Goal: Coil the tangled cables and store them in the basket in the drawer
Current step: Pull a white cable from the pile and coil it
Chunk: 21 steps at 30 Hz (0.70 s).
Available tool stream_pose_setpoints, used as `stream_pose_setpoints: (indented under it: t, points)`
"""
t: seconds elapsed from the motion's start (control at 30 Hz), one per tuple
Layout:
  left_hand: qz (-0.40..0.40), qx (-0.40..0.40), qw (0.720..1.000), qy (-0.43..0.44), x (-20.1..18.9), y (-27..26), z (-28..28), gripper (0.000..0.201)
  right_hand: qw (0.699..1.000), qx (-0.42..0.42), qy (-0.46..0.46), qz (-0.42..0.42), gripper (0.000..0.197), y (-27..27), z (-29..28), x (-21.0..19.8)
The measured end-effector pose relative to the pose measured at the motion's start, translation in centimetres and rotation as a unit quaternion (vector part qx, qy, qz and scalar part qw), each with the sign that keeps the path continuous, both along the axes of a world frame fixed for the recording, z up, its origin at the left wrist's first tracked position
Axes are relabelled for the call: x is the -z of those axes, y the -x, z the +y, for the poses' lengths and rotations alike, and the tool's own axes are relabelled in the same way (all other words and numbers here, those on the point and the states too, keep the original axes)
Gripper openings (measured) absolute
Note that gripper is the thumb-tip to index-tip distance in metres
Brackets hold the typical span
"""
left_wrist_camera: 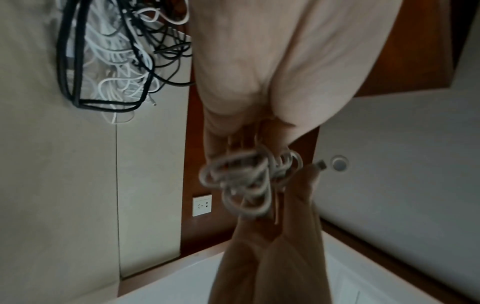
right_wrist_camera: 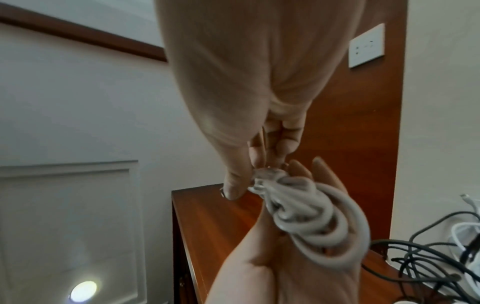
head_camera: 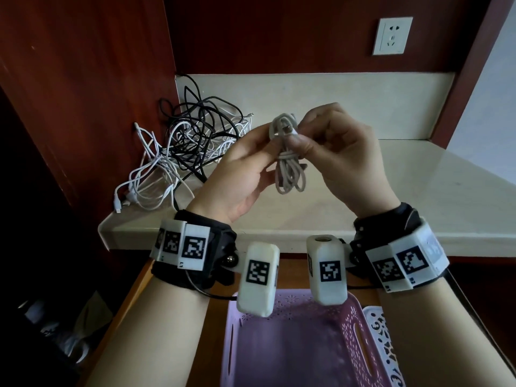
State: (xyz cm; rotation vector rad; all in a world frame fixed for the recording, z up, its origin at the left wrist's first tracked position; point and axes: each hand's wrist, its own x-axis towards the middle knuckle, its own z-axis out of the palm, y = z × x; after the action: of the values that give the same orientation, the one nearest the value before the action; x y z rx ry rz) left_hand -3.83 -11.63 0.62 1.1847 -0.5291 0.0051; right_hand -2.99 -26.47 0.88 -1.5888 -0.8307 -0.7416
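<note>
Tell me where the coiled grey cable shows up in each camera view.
Head: coiled grey cable at centre, between left hand and right hand.
Left wrist: centre, slightly low, blurred.
Right wrist: lower right of centre.
Shared landmark: white wall socket.

Grey coiled cable (head_camera: 287,152) upright above lilac basket (head_camera: 360,333); tangled cables (head_camera: 184,141) on counter.

grey coiled cable (head_camera: 289,152), black-and-white tangled cables (head_camera: 184,141), lilac basket (head_camera: 290,347)
</note>
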Motion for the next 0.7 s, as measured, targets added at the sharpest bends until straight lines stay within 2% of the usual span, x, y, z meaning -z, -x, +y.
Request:
stream_pose_setpoints:
  t: [0.1,0.2,0.27,0.43,0.53,0.6,0.7]
  points:
    - [0.038,-0.026,0.998,0.043,-0.3,0.1,-0.7,0.023,1.0,-0.007,-0.002,0.001,0.01,0.0,0.4,0.0]
    - [0.063,-0.046,0.997,0.024,-0.6,0.3,-0.8,0.024,0.997,-0.06,-0.023,0.034,0.011,0.3,0.8,0.1]
    - [0.066,-0.035,0.997,0.019,-0.7,0.4,-0.8,0.028,0.996,-0.066,-0.036,0.053,0.012,0.5,1.1,0.1]
    - [0.046,0.044,0.998,0.005,-0.5,0.4,0.0,0.027,0.997,-0.036,-0.039,0.058,0.006,0.8,1.4,0.0]
    - [-0.003,0.089,0.996,0.029,0.3,0.0,0.8,0.02,0.99,-0.09,-0.071,0.076,0.009,1.2,1.3,-0.2]
    - [-0.027,0.083,0.994,0.06,0.6,-0.3,1.1,0.022,0.987,-0.116,-0.08,0.082,0.013,1.2,1.3,-0.3]
    - [-0.044,0.032,0.998,0.039,0.8,-1.0,1.2,0.02,0.991,-0.102,-0.051,0.065,0.012,1.1,1.6,-0.2]
